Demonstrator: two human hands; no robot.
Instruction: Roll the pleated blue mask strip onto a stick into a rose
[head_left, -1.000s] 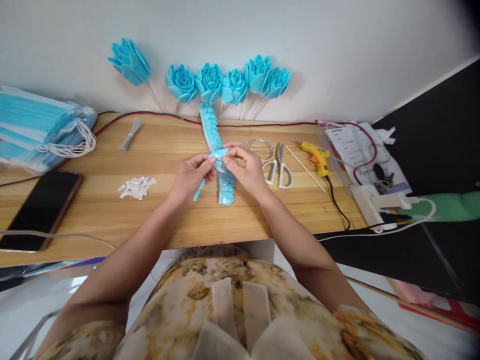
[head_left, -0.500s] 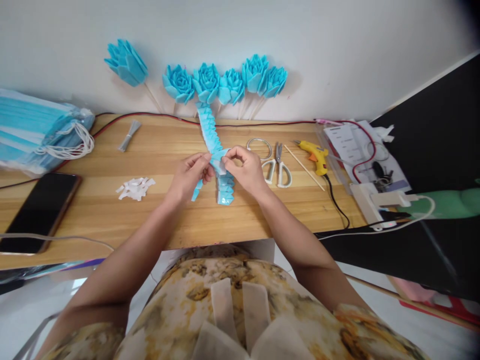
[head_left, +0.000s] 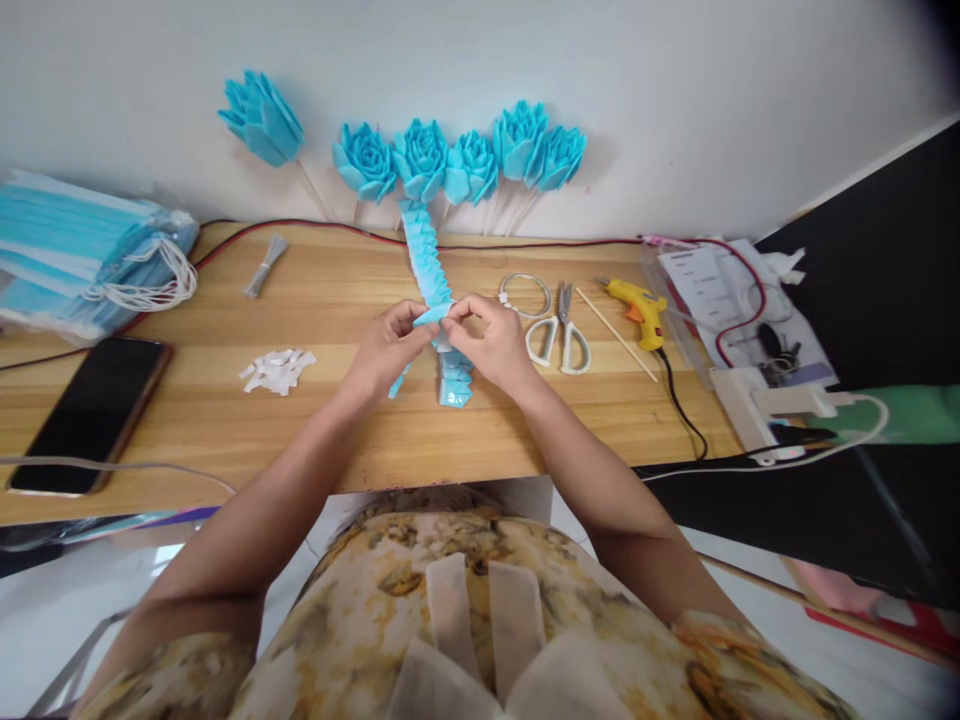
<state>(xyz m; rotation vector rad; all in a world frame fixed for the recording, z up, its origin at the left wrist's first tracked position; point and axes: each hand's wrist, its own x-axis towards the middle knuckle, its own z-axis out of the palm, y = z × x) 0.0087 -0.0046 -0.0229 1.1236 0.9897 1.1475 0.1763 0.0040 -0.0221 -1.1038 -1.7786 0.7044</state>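
Note:
Between both hands is a small light-blue fabric piece [head_left: 433,314], folded and pinched at its two ends. My left hand [head_left: 382,350] is closed on its left end, and my right hand [head_left: 486,335] grips the right end with thumb and forefinger. Below my left fingers a narrow blue strip [head_left: 400,382] shows; whether it is held I cannot tell. Under and behind the hands runs a long row of overlapping folded blue pieces [head_left: 422,245] on the wooden table [head_left: 352,440]. My fingers hide its middle part.
Several blue fabric flowers [head_left: 421,160] on sticks lean at the wall. To the right lie a wire coil [head_left: 525,294], scissors [head_left: 560,335], a wooden stick [head_left: 619,335] and a yellow glue gun [head_left: 637,310]. Leftward are white scraps [head_left: 278,371], a phone [head_left: 90,415] and bagged masks [head_left: 82,250].
The left fingers have shifted up along the blue piece, which now looks folded narrower. The whole view has moved slightly, so the table things appear a little further right.

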